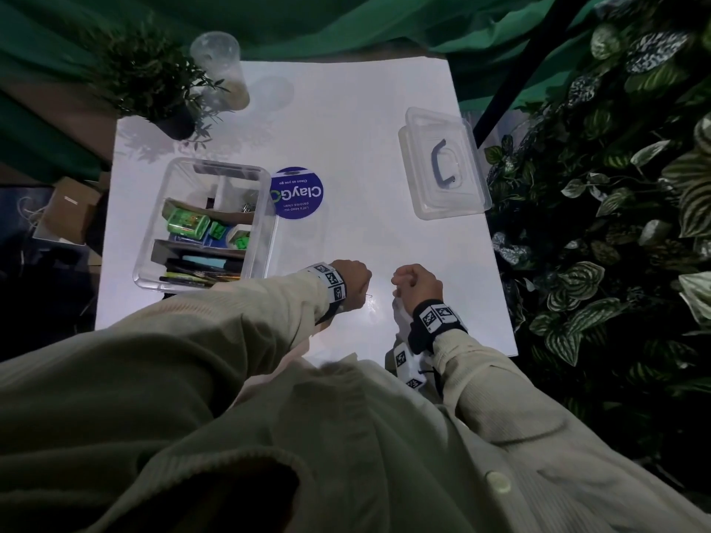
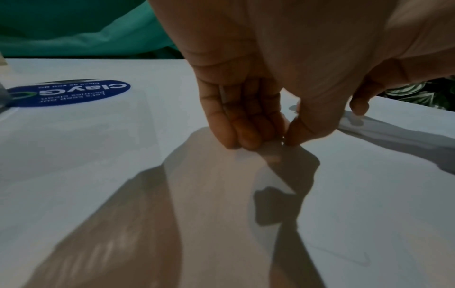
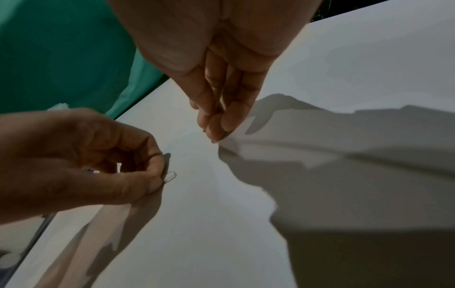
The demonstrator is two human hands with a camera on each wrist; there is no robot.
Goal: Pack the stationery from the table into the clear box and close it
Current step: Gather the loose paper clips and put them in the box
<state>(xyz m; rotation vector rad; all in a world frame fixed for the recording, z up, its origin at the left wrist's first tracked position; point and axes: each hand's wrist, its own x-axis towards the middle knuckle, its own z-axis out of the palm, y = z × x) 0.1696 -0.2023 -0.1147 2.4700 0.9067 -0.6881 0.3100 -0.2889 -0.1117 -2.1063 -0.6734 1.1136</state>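
Note:
The clear box (image 1: 268, 240) stands open at the table's left, holding pens, green sharpeners and other stationery. Its clear lid (image 1: 431, 203) with a blue handle (image 1: 442, 163) lies apart at the right. Near the front edge, my left hand (image 1: 367, 293) (image 2: 283, 140) (image 3: 161, 181) pinches a small wire paper clip (image 3: 171, 176) (image 2: 282, 138) between thumb and fingers, just above the table. My right hand (image 1: 400, 288) (image 3: 216, 137) is close beside it. Its fingertips are bunched together and touch the tabletop. Whether they pinch anything is hidden.
A round blue sticker (image 1: 296, 192) lies flat beside the box. A potted plant (image 1: 161, 90) and a clear cup (image 1: 221, 67) stand at the back left corner. Dense foliage (image 1: 615, 186) borders the table's right edge. A cardboard box (image 1: 65, 213) sits on the floor at left.

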